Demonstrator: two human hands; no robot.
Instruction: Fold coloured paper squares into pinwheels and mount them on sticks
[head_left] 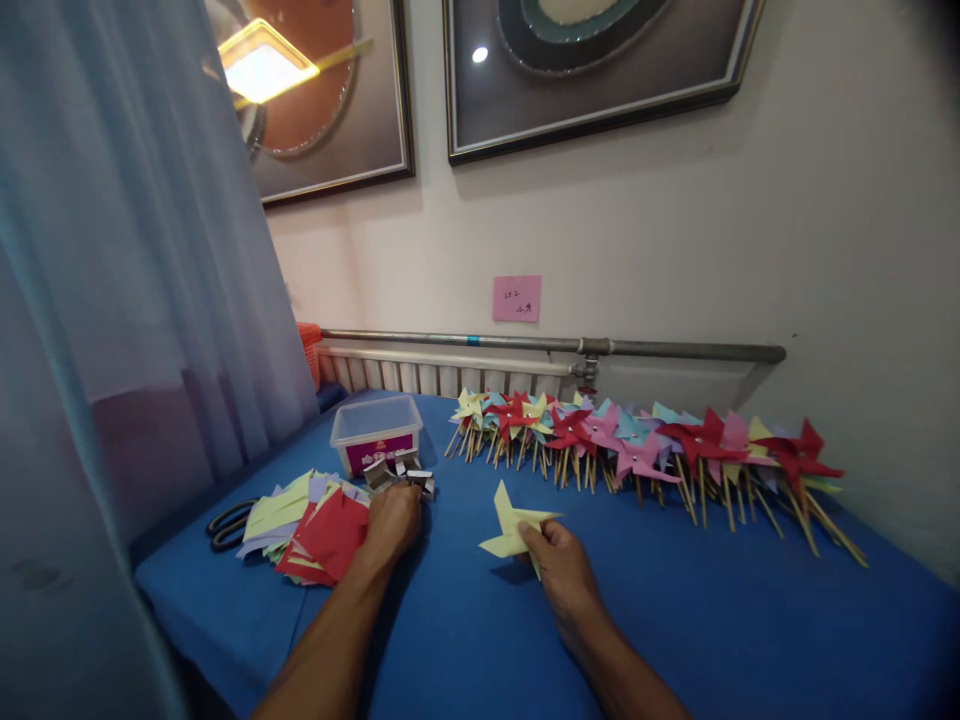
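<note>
My right hand [564, 570] pinches a pale yellow paper pinwheel [512, 530] with folded blades and no stick showing, held just above the blue tabletop. At a small opened carton [381, 474] with grey-white flaps, my left hand [396, 515] has its fingers bent down and drawn together. Whatever is between those fingertips is hidden. Beside that wrist lies a pile of cut paper, with red sheets [330, 535] on top and light yellow sheets [279, 510] at its left. A clear plastic tub [377, 425] with a purple label stands right behind the carton.
Finished pinwheels on wooden sticks [570, 430], in several colours, lie in a long row along the back right. Black-handled scissors [231, 525] stick out left of the paper. A blue curtain [150, 250] hangs at the left; a metal pipe [675, 350] runs along the wall.
</note>
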